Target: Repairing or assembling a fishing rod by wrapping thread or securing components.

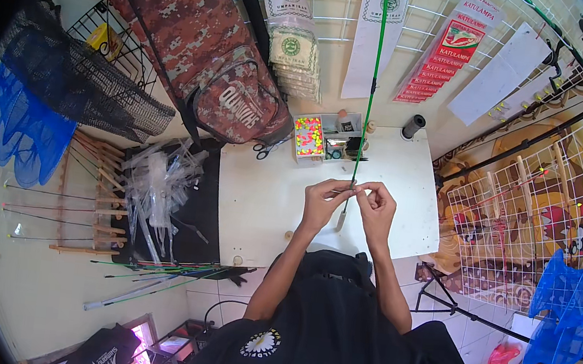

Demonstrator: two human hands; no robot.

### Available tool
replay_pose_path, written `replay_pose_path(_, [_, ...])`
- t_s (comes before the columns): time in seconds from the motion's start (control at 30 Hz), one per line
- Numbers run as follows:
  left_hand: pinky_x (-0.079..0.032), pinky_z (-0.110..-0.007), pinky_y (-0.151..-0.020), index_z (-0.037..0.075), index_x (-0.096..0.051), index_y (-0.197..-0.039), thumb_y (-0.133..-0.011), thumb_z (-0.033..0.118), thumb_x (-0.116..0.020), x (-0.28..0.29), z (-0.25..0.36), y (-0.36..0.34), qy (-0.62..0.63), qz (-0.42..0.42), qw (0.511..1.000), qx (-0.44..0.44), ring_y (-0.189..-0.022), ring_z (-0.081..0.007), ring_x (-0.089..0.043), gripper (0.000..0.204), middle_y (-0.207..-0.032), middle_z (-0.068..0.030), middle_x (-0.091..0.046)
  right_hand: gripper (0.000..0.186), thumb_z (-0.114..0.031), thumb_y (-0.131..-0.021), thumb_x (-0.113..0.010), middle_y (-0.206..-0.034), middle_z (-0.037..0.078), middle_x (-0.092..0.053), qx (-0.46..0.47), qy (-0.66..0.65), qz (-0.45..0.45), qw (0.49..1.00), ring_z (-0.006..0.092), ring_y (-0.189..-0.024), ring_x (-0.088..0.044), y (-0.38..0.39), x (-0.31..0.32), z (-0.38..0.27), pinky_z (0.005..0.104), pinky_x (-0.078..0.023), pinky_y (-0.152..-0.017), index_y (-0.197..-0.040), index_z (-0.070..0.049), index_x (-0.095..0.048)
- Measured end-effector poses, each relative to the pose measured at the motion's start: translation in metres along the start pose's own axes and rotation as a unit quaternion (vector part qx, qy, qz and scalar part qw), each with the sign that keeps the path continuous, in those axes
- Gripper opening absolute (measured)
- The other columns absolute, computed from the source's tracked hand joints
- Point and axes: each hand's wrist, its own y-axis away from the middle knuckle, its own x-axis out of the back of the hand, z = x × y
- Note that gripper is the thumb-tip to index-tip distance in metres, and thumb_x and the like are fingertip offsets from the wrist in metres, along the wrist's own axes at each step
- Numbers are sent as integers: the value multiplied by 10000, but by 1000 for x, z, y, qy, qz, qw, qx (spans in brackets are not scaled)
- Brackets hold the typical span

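A thin green fishing rod (364, 129) runs from the top of the view down over the white table (268, 201), its pale butt end lying toward me. My left hand (324, 199) is closed, pinching the rod with thumb and fingertips. Right beside it my right hand (378, 208) is also closed, its thumb and forefinger pressed together by the rod. Whatever sits between those right fingertips is too small to make out. The two hands nearly touch above the middle of the table.
Behind the hands stands a divided box (306, 156) of bright small pieces. Scissors (262, 151) lie left of it, a black spool (413, 127) to its right. A camouflage rod bag (239, 100) leans at back left. Clear plastic sleeves (158, 185) pile up at left.
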Motion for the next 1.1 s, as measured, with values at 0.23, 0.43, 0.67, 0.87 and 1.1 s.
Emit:
replay_pose_path(0.23, [-568, -283, -746, 5, -708, -1027, -819, 15, -706, 0, -2, 0, 8, 4, 1000, -7, -813, -161, -688, 209, -923, -108, -703, 80, -84, -867, -685, -574, -126, -273, -9, 68, -32, 997, -5, -506, -223, 0, 4, -3, 213, -151, -466, -874, -8, -661])
replay_pose_path(0.43, [-568, -271, -747, -7, -697, -1046, -829, -10, -684, -1, -2, 0, 20, -7, 1000, -12, -827, -169, -687, 218, -946, -119, -698, 88, -93, -857, -696, -577, -122, -273, -1, 66, -27, 997, 3, -522, -244, -1, 3, 4, 209, -158, -476, -870, -10, -669])
replay_pose_path(0.67, [-565, -269, -752, -19, -690, -1053, -841, -3, -678, -1, -3, -1, 27, -10, 1000, -6, -838, -169, -685, 213, -955, -121, -695, 104, -108, -831, -718, -580, -109, -261, 12, 132, -26, 991, 17, -537, -231, -1, 4, -14, 227, -155, -479, -848, -11, -684])
replay_pose_path(0.87, [-566, -277, -755, -27, -687, -1053, -837, 1, -684, -1, -2, -2, 13, -7, 1000, -7, -841, -174, -685, 218, -952, -123, -694, 115, -116, -830, -720, -579, -108, -259, 18, 122, -18, 992, 18, -535, -226, -2, 4, -11, 229, -153, -477, -851, -8, -687])
replay_pose_path(1.1, [-565, -283, -738, 4, -702, -1041, -829, 18, -699, -3, 3, -2, 14, -14, 1000, 2, -823, -168, -685, 213, -939, -110, -698, 104, -97, -859, -700, -568, -126, -281, 0, 69, -1, 998, -2, -521, -240, -3, 3, -7, 210, -155, -466, -876, 4, -685])
